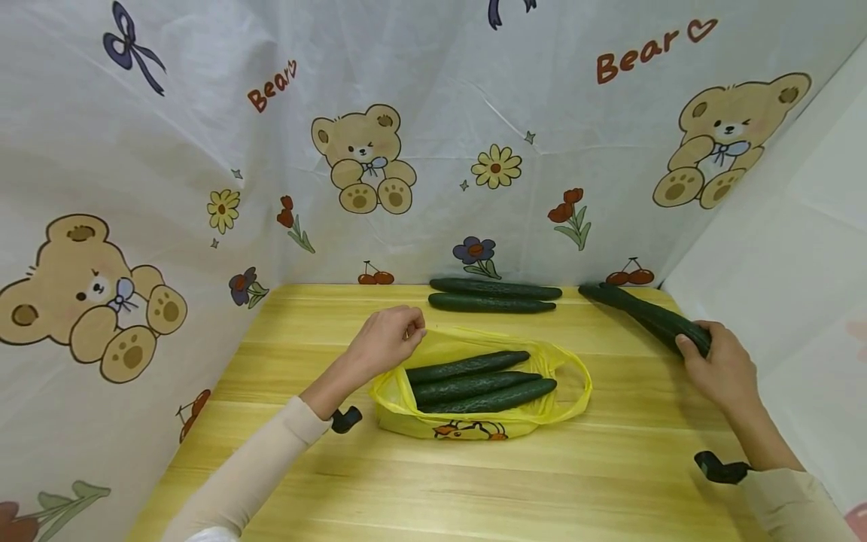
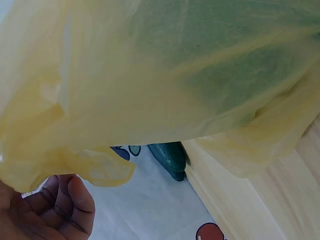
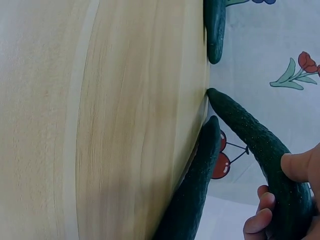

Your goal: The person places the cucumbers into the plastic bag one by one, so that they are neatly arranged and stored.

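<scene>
My right hand grips a dark green cucumber by its near end, thumb on top. Its far tip points toward the back edge, and a second cucumber lies just beneath it. At the table's middle a yellow plastic bag gapes, with several cucumbers lying side by side in it. Fingers curled, my left hand holds the bag at its back left rim. In the left wrist view the yellow film covers part of that hand, and green shows through it.
Two more cucumbers lie side by side along the table's back edge. A patterned cloth with bears and flowers hangs behind and at the left. Along the right runs a plain white wall. The wooden table extends toward me.
</scene>
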Tool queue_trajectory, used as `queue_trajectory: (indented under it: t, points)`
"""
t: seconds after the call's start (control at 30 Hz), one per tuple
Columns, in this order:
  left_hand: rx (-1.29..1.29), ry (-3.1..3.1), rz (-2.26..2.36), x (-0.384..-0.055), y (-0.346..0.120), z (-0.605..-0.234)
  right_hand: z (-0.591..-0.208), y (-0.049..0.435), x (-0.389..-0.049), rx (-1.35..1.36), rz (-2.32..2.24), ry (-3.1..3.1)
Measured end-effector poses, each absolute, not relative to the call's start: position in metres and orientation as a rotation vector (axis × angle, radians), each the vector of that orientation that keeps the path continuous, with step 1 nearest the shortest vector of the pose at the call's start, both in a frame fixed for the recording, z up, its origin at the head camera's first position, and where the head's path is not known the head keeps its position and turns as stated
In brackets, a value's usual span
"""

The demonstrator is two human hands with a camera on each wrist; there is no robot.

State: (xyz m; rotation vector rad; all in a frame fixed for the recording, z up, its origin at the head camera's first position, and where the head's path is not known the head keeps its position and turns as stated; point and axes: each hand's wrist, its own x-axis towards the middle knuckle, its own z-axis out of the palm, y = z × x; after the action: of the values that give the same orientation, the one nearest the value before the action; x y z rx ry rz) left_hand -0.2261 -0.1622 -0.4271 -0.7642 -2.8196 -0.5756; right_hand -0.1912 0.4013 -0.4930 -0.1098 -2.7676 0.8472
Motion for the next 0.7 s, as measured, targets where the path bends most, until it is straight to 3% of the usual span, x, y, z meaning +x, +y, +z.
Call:
queue_trajectory:
  t: [0.7]
  points:
    - [-0.755, -2.800, -0.619, -0.224, -0.162, -0.429, -0.474, 0.403, -0.176, -0.118, 0.897, -2.756]
